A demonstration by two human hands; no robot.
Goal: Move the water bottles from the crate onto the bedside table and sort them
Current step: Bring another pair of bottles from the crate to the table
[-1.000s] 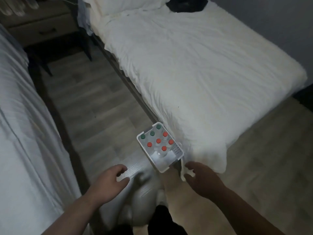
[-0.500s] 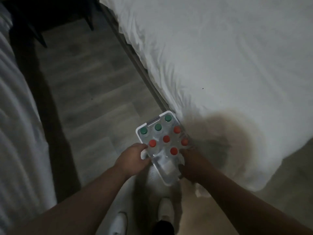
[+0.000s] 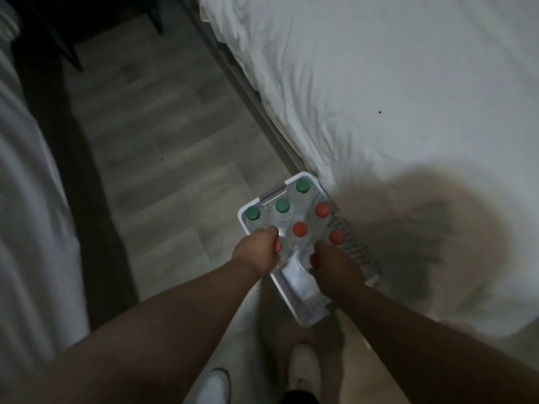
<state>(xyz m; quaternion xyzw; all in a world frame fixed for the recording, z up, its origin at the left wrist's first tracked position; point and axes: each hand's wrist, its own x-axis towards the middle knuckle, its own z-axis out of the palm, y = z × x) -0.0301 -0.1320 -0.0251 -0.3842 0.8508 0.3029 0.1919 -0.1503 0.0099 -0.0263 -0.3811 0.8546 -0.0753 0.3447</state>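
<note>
A white plastic crate (image 3: 306, 314) stands on the wooden floor against the bed's corner. Inside it stand clear water bottles: three with green caps (image 3: 282, 205) along the far left side and several with red caps (image 3: 300, 229) nearer me. My left hand (image 3: 258, 252) is closed over a red-capped bottle (image 3: 277, 245) at the crate's left side. My right hand (image 3: 334, 269) is closed over another red-capped bottle (image 3: 313, 259) at the near right. The bedside table is out of view.
A bed with a rumpled white sheet (image 3: 379, 97) fills the right side, its edge touching the crate. Another white-covered bed (image 3: 26, 214) runs along the left. Wooden floor (image 3: 163, 158) lies between them. My white shoes (image 3: 303, 371) stand just below the crate.
Both hands went from the crate's near rim down onto red-capped bottles and closed around them. My head has leaned in closer over the crate.
</note>
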